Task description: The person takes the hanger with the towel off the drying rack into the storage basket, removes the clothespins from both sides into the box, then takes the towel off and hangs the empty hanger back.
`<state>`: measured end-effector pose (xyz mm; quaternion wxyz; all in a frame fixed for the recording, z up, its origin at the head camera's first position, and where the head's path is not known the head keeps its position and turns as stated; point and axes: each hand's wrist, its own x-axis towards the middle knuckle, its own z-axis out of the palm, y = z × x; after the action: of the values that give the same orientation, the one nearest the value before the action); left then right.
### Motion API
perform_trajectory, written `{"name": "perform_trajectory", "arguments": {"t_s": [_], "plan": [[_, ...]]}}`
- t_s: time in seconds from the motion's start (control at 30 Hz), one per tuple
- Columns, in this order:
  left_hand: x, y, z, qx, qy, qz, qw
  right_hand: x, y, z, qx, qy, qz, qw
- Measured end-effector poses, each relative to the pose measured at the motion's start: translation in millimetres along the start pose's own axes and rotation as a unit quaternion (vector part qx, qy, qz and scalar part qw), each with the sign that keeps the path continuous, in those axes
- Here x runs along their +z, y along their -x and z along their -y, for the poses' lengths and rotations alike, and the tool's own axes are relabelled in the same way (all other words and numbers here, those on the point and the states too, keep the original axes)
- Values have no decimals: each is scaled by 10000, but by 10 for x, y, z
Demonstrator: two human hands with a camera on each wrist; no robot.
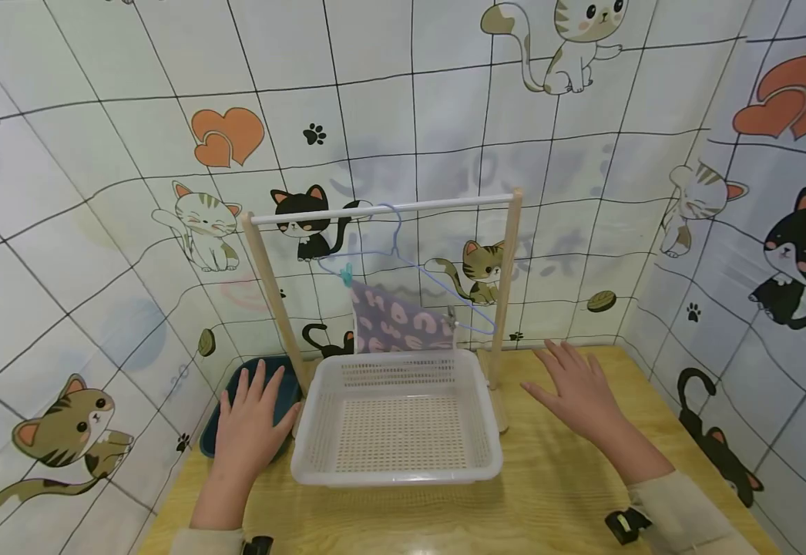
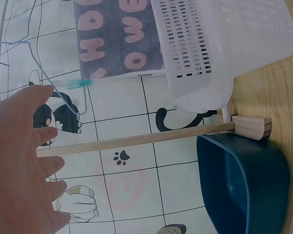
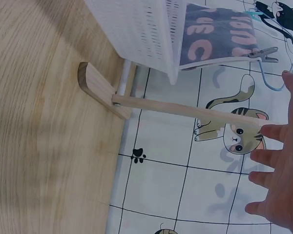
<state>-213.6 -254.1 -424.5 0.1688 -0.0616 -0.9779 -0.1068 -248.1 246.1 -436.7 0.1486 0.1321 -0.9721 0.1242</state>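
My left hand (image 1: 250,420), fingers spread, hovers by a dark teal bin (image 1: 217,432) left of a white plastic basket (image 1: 396,472). To the basket's right, my right hand (image 1: 579,393) is held with its fingers spread and grips nothing. Behind the basket, a light blue hanger (image 1: 431,279) hooks over the white bar of a wooden rack (image 1: 507,270). A purple towel with pink letters (image 1: 403,320) hangs from it on a slant, its lower part hidden by the basket. A teal clip (image 1: 347,274) and a grey clip (image 3: 263,54) fasten its corners.
Everything stands on a wood-grain table (image 1: 555,493). A white grid-lined sheet with cartoon cats (image 1: 375,100) encloses the back and both sides. The rack's wooden foot (image 3: 100,90) sticks out past the basket on the right; its left foot (image 2: 254,126) adjoins the teal bin.
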Motion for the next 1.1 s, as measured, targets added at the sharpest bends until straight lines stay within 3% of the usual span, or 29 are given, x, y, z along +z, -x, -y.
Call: {"name": "perform_trajectory", "arguments": {"t_s": [0.17, 0.57, 0.77, 0.93, 1.1], "plan": [[-11, -7, -1, 26, 100, -119, 9999, -13, -38, 19, -54, -25, -90, 9999], [-39, -91, -8, 65, 139, 23, 9999, -51, -165, 167, -185, -210, -293, 9992], [-60, -111, 15, 104, 171, -66, 9998, -48, -291, 302, -318, -590, -473, 9966], [-66, -161, -9, 211, 259, -241, 9992, -37, -419, 398, -172, -999, -490, 9936], [-89, -213, -54, 171, 323, -158, 9992, -41, -576, 483, -108, -1445, -507, 9881]]}}
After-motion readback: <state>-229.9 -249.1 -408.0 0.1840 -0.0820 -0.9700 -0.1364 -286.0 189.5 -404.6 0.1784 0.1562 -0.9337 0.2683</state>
